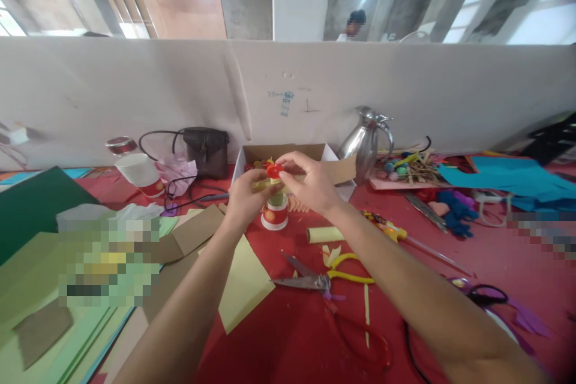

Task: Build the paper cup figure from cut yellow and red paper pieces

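Observation:
Over a red-and-white paper cup (275, 217), both hands meet at a small craft piece. Its top is a round red part (273, 171), with pale yellow paper (261, 185) below it. My left hand (246, 195) is closed on the yellow paper from the left side. From the right, my right hand (310, 180) pinches the red part between thumb and fingers. The cup appears to stand upside down on the red table, with a pale green-yellow piece rising from it. Whether that piece joins the part in my hands is hidden by the fingers.
Scissors (310, 281) lie open near a yellow paper roll (324, 234) and a yellow sheet (245, 288). Behind are a white box (238, 168), a metal jug (362, 141), a black bag (207, 153) and a white cup (135, 169). A person (353, 25) is beyond the partition.

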`<state>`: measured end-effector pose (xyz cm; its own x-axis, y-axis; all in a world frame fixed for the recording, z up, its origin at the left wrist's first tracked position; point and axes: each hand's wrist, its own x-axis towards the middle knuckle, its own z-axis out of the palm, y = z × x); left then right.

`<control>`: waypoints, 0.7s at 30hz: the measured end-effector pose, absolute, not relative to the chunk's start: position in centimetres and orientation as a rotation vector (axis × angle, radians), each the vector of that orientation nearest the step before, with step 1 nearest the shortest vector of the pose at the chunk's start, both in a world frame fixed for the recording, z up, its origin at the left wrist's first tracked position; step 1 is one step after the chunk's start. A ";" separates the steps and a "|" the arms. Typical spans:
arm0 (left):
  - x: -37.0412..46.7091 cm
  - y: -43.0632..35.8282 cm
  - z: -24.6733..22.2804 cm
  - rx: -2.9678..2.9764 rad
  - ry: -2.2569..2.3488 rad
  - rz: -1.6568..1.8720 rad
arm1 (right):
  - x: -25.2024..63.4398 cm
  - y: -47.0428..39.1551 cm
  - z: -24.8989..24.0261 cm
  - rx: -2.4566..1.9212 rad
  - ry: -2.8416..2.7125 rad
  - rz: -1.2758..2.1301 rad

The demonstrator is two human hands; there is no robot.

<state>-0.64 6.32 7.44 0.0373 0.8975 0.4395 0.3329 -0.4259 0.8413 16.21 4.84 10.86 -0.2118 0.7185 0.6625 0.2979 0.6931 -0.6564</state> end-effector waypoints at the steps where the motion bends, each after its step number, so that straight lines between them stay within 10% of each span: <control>1: -0.7 6.2 7.5 1.804 1.240 1.398 | 16.3 4.8 10.9 -0.803 -1.796 0.475; 21: -1.8 5.1 7.9 1.890 1.243 1.392 | 16.8 5.2 11.2 -0.825 -1.706 0.568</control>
<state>-1.76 5.13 7.91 0.0697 0.8721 0.4843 0.3827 -0.4717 0.7943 16.83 5.21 11.22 -0.1536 0.7655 0.6248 0.2384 0.6423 -0.7284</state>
